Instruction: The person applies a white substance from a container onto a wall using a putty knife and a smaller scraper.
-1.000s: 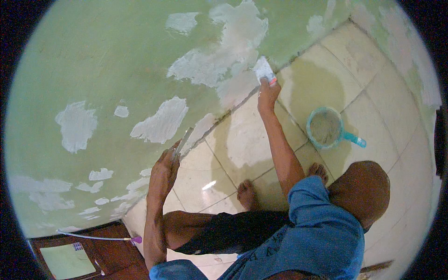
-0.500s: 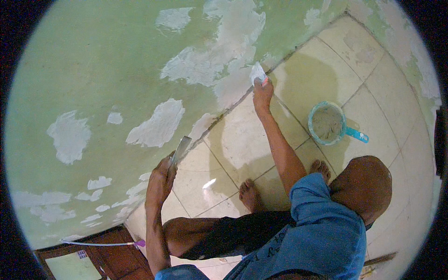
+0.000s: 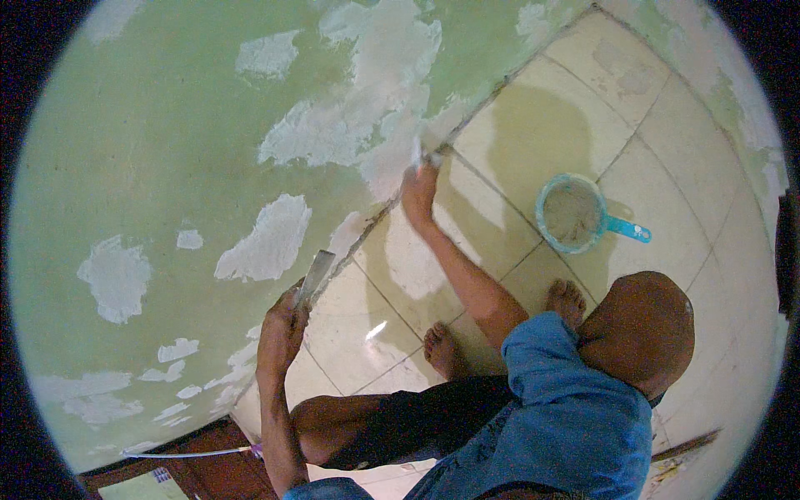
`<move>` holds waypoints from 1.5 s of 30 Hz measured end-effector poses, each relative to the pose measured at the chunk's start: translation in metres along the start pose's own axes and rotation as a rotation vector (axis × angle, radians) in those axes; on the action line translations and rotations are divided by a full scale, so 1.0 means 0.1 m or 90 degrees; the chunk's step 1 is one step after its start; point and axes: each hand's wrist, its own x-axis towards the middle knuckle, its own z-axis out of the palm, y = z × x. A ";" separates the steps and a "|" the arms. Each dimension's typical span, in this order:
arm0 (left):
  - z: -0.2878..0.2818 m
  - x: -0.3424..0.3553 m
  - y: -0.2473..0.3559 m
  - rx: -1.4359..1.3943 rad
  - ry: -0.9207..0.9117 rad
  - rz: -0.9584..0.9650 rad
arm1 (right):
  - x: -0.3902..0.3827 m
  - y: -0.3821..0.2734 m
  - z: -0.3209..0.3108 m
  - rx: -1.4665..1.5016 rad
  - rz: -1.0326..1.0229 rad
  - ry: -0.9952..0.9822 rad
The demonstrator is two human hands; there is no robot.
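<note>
My left hand (image 3: 282, 332) is closed round the handle of a flat grey putty knife (image 3: 317, 273), its blade pointing up beside the foot of the wall. Farther off and to the right, my right hand (image 3: 419, 196) grips a second putty knife (image 3: 419, 152). That blade is smeared by motion and lies at the seam where the green wall (image 3: 200, 133) meets the floor. Whitish filler patches (image 3: 265, 237) spread over the wall, one large patch (image 3: 379, 92) reaching down near the right blade. A turquoise dipper (image 3: 629, 228) on the floor to the right holds greyish paste.
Pale floor tiles (image 3: 500, 187) run along the wall to a far corner (image 3: 595, 8). My bare feet (image 3: 446, 350) and bent knees (image 3: 642, 333) stand between the hands and the dipper. A brown wooden panel (image 3: 225, 462) with a pale cord (image 3: 187, 454) is at the lower left.
My right hand has drawn nearer and to the left along the wall's foot with its putty knife. The left hand still holds its knife in much the same place. The view has shifted slightly.
</note>
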 end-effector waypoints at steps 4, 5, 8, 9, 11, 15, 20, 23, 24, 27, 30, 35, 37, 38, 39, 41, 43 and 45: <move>0.04 0.04 0.12 -0.039 -0.026 -0.053 | 0.55 -0.04 -0.20 -0.119 -0.050 0.017; 0.02 0.00 0.10 -0.032 -0.037 -0.075 | 0.38 -0.22 -0.05 -0.160 -0.067 0.006; 0.01 -0.03 0.04 -0.010 -0.027 -0.040 | -0.12 -0.62 0.10 -0.033 -0.052 -0.035; 0.01 -0.02 0.01 0.000 -0.018 -0.010 | -0.30 -0.64 0.05 -0.018 -0.101 -0.066; 0.07 0.01 0.03 -0.004 -0.010 -0.020 | -0.33 -0.54 -0.04 -0.020 -0.184 -0.093; 0.01 -0.03 0.10 -0.024 -0.016 -0.074 | -0.08 -0.80 -0.21 -0.058 -0.190 0.066; 0.04 0.06 0.22 -0.019 -0.042 -0.024 | 0.13 -0.76 0.17 -0.149 -0.264 0.096; 0.02 0.01 0.12 0.006 -0.024 -0.012 | -0.44 -0.70 0.34 -0.166 -0.252 -0.023; 0.03 0.00 0.08 0.015 -0.016 0.000 | -0.47 -0.64 0.28 -0.166 -0.238 -0.060; 0.02 0.03 0.08 -0.029 -0.023 -0.008 | -0.31 -0.40 0.17 -0.247 -0.242 -0.012; -0.05 -0.06 0.17 -0.019 -0.015 -0.065 | 0.08 -0.77 0.01 -0.128 -0.192 0.145; 0.06 0.06 -0.11 -0.102 0.014 -0.088 | -0.51 -0.92 0.26 -0.160 -0.320 -0.164; 0.07 0.11 -0.26 -0.106 0.035 -0.105 | -0.69 -1.15 -0.04 -0.067 -0.325 -0.316; 0.12 0.13 -0.26 -0.210 0.029 -0.115 | -0.48 -1.14 -0.09 -0.078 -0.321 -0.381; 0.17 0.25 -0.08 -0.322 0.021 -0.112 | 0.12 -1.06 -0.18 -0.160 -0.423 -0.376; 0.24 0.35 0.23 -0.417 -0.016 -0.132 | 0.94 -1.14 -0.60 -0.260 -0.482 -0.470; 0.46 0.46 0.17 -0.494 -0.068 -0.123 | 1.19 -2.13 -1.53 -0.275 -0.324 -0.677; 0.78 0.77 0.38 -0.504 -0.125 -0.055 | 1.37 -2.86 -2.11 -0.627 -0.260 -0.734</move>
